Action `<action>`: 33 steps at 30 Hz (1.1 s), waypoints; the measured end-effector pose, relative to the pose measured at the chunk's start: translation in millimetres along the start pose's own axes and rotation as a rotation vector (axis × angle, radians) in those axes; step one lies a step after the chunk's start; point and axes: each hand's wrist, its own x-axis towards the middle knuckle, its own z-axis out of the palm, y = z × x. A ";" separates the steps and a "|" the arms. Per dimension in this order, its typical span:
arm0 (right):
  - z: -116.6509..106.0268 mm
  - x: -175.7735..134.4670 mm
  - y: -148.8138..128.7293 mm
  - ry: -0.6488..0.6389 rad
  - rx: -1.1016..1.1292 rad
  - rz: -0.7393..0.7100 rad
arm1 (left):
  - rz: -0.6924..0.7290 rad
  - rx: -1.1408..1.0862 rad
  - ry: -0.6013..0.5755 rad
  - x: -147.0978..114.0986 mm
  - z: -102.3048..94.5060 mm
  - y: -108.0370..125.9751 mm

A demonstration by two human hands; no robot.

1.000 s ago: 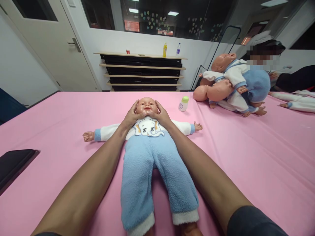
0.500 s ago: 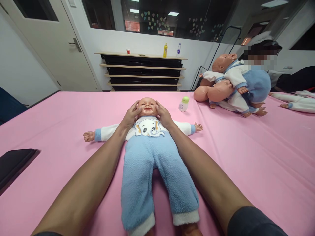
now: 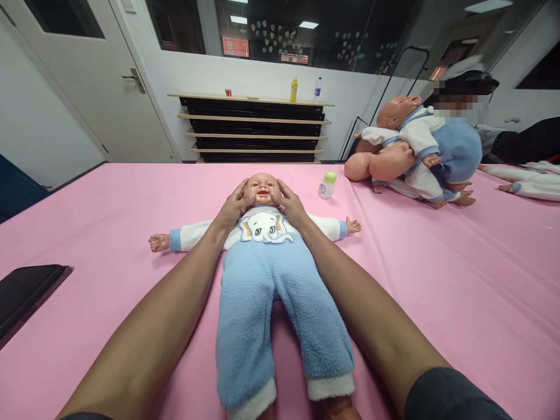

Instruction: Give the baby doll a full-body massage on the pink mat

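Note:
A baby doll (image 3: 262, 262) lies on its back, dressed in a white top with an elephant face and fluffy blue trousers. Both its arms stretch out sideways, and its feet point toward me. My left hand (image 3: 234, 205) cups the left side of the doll's head (image 3: 262, 182), fingers along the side and thumb on the cheek near the mouth. On the opposite side, my right hand (image 3: 291, 204) holds the head the same way, its thumb also beside the mouth. A small white bottle with a green cap (image 3: 326, 185) stands to the right, beyond the doll's arm.
Pink sheeting (image 3: 415, 291) covers the table. Several more dolls (image 3: 420, 146) are piled at the right, near a person in a cap (image 3: 464, 93). A black flat case (image 3: 30, 294) lies at the left edge. Shelving (image 3: 258, 119) with bottles stands behind.
Both thumbs have slid inward over the doll's cheeks, closer to its mouth. The fingers stay at the sides of the head, and the doll's body lies almost unchanged.

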 end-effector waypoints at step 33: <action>2.0 -9.4 -8.9 -0.030 -0.089 -0.071 | 0.089 0.197 0.037 3.0 -3.5 -6.3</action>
